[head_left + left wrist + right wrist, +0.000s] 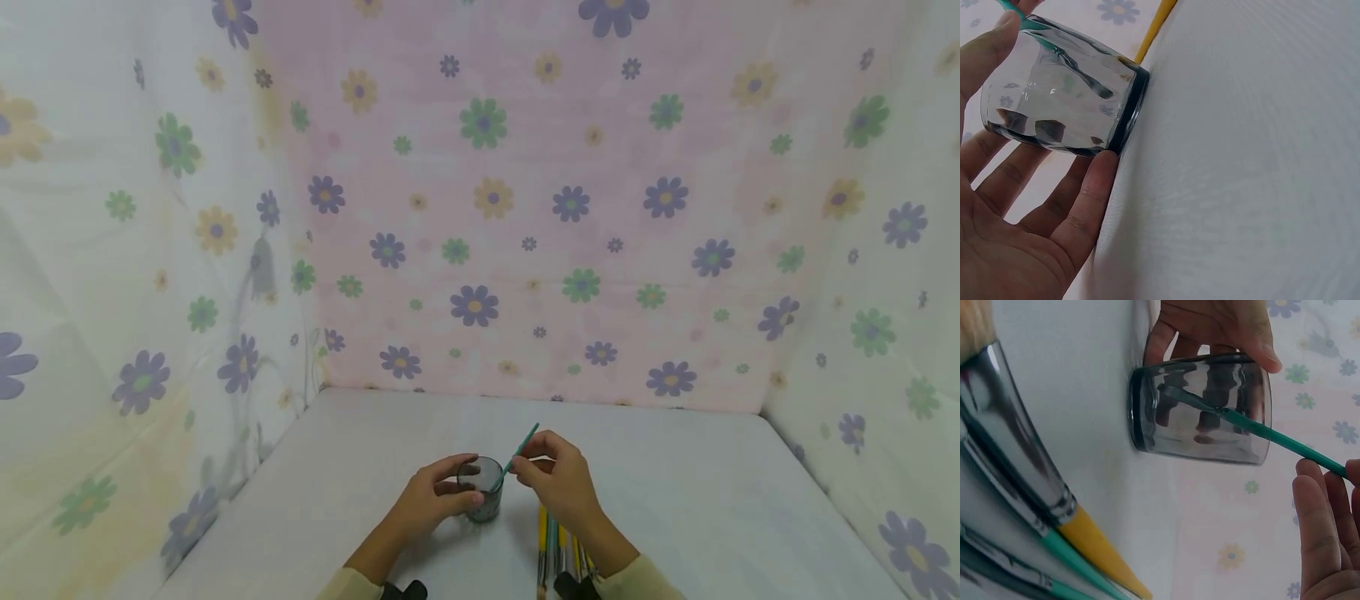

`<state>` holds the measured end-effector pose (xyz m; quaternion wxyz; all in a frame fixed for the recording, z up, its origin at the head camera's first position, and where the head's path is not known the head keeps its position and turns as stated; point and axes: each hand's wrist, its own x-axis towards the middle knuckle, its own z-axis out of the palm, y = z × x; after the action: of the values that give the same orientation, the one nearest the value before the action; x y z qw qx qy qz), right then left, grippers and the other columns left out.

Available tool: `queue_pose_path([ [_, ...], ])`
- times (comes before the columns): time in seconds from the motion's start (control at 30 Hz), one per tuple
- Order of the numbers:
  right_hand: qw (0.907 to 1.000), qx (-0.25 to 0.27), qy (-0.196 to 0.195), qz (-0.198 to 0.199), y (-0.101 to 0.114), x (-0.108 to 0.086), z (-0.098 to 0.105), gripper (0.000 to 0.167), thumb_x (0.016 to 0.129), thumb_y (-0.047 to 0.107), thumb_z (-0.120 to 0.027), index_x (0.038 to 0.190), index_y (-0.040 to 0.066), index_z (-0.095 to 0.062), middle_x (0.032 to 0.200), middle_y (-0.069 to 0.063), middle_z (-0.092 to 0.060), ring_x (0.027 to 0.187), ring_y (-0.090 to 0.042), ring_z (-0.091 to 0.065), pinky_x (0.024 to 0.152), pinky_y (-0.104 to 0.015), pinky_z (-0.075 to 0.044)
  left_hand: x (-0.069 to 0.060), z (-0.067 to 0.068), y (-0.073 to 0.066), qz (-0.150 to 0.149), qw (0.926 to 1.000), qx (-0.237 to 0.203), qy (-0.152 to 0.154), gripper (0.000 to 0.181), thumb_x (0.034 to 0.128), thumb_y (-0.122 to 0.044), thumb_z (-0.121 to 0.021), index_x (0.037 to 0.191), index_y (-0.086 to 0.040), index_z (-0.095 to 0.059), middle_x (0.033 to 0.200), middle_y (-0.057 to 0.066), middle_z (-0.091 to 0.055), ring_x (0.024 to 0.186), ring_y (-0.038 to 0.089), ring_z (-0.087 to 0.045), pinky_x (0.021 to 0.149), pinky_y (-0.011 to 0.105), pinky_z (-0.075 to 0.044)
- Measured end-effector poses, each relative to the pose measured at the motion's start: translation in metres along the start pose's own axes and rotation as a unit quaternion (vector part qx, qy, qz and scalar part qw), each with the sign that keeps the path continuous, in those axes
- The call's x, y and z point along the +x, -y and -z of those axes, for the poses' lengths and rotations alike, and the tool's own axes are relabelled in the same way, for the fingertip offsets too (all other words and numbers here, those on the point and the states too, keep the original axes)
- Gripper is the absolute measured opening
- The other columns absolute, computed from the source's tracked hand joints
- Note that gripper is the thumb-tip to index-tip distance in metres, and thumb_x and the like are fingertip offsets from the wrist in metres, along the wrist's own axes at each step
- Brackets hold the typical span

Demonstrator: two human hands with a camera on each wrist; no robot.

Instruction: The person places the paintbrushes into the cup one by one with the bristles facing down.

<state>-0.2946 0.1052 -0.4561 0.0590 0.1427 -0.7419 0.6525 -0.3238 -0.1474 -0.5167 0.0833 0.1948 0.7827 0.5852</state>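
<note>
A clear, dark-tinted drinking glass (pixel 484 506) stands upright on the white table. My left hand (pixel 429 502) holds it from the left, thumb on the near side and fingers around the far side. In my right hand (pixel 564 485), thumb and fingertips pinch the upper handle of a thin green paintbrush (pixel 527 441). The brush leans inside the glass, and its bristle end (pixel 1104 92) sits low near the base in the left wrist view. Whether the glass contains liquid is hard to tell.
Several paintbrushes (pixel 543 537) with yellow and green handles lie on the table (pixel 697 492) under my right forearm. A wide flat brush (pixel 1019 425) is closest in the right wrist view. Flower-printed cloth (pixel 517 225) encloses the back and sides.
</note>
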Motion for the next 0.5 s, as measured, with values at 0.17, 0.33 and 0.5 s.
queue_pose_path([
  [0.17,0.9997,-0.022,0.010,-0.003,-0.0038,0.0032,-0.0048,0.018,0.096,0.016,-0.075,0.108,0.006,-0.066,0.107,-0.012,-0.072,0.092,-0.022,-0.077,0.078,-0.029,-0.063,0.0032,-0.0003,-0.0002,0.001,0.9999,0.008,-0.006,0.065,0.0943,-0.038,-0.077,0.152,-0.022,-0.052,0.145,0.008,-0.062,0.124,0.032,-0.066,0.090,0.040,-0.061],
  [0.33,0.9987,-0.050,0.011,0.007,-0.0078,0.0047,-0.0070,0.014,0.098,0.019,-0.074,0.106,0.010,-0.067,0.105,-0.008,-0.073,0.091,-0.019,-0.077,0.076,-0.028,-0.063,0.0044,-0.0001,-0.0001,-0.003,0.9999,0.011,-0.007,0.067,0.0935,-0.040,-0.078,0.152,-0.021,-0.052,0.145,0.007,-0.062,0.123,0.031,-0.067,0.090,0.040,-0.061],
  [0.5,0.9983,-0.057,0.009,0.005,-0.0074,0.0042,-0.0052,0.016,0.098,0.019,-0.073,0.108,0.008,-0.067,0.104,-0.007,-0.074,0.092,-0.023,-0.077,0.076,-0.028,-0.063,0.0038,0.0012,0.0004,-0.006,0.9998,0.018,-0.006,0.064,0.0950,-0.036,-0.077,0.152,-0.019,-0.052,0.144,0.008,-0.063,0.119,0.030,-0.068,0.091,0.041,-0.061],
])
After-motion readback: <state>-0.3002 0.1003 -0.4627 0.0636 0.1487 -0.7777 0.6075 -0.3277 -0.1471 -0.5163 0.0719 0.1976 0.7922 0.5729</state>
